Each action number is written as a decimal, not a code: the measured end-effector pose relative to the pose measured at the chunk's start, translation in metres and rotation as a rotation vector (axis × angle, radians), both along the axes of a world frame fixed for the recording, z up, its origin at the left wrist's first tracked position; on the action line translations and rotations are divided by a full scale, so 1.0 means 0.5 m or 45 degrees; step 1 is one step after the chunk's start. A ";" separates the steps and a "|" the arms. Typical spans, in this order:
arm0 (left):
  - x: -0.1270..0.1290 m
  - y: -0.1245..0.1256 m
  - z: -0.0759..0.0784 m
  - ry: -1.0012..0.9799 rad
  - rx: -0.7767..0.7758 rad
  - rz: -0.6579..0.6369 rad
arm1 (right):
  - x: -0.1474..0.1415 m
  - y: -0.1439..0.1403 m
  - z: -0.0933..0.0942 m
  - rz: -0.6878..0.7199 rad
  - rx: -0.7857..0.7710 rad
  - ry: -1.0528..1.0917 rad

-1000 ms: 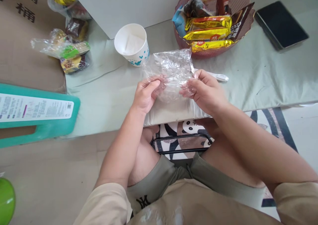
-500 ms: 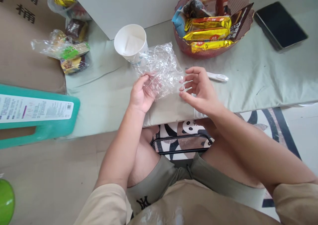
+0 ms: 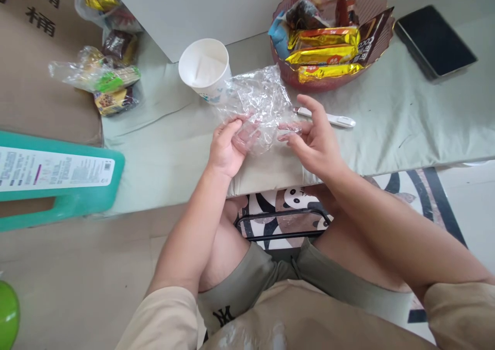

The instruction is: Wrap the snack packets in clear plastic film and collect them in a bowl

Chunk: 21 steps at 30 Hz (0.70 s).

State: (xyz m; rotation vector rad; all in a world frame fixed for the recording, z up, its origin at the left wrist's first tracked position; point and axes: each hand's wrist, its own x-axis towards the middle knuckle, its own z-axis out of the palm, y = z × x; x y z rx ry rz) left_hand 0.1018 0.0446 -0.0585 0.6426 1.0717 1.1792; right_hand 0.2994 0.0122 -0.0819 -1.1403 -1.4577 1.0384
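A crinkled clear plastic bag [image 3: 263, 95] is spread between my hands above the cloth-covered table. My left hand [image 3: 230, 146] is closed on its near left edge, thumb on top and the other fingers showing through the film. At the bag's right edge, my right hand [image 3: 315, 138] pinches the film between thumb and fingers, with the index finger raised. A white paper cup [image 3: 204, 66] stands just behind the bag on the left. Beyond my right hand lies a white-handled utility knife [image 3: 336, 119], its front end partly hidden.
A reddish bowl [image 3: 309, 83] of wrapped snacks stands at the back, with a black phone [image 3: 436, 40] to its right. Packaged snacks [image 3: 116, 79] lie at the left beside a cardboard box [image 3: 46, 82]. A green plastic container [image 3: 104, 195] occupies the near left.
Both the bag and my left hand have shifted slightly right. My right index finger has lifted, while its thumb and other fingers have come together at the bag's edge.
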 end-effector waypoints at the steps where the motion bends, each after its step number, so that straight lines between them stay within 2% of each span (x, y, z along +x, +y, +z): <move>1: 0.001 -0.001 0.001 0.000 0.005 -0.006 | 0.000 0.000 0.002 -0.014 0.012 -0.005; 5: 0.002 -0.005 -0.001 -0.052 0.061 -0.042 | 0.006 0.005 0.000 -0.126 0.069 -0.160; 9: 0.002 -0.008 -0.005 -0.094 0.090 -0.092 | 0.009 0.015 -0.007 -0.312 0.185 -0.371; 12: 0.000 -0.008 -0.006 -0.127 0.098 -0.068 | 0.007 0.019 -0.002 -0.415 0.280 -0.447; 15: -0.004 -0.006 -0.007 -0.139 0.106 -0.033 | 0.002 0.018 0.008 -0.446 0.270 -0.365; 21: -0.012 0.002 -0.020 -0.168 0.166 0.094 | -0.019 0.009 0.028 -0.359 -0.055 0.029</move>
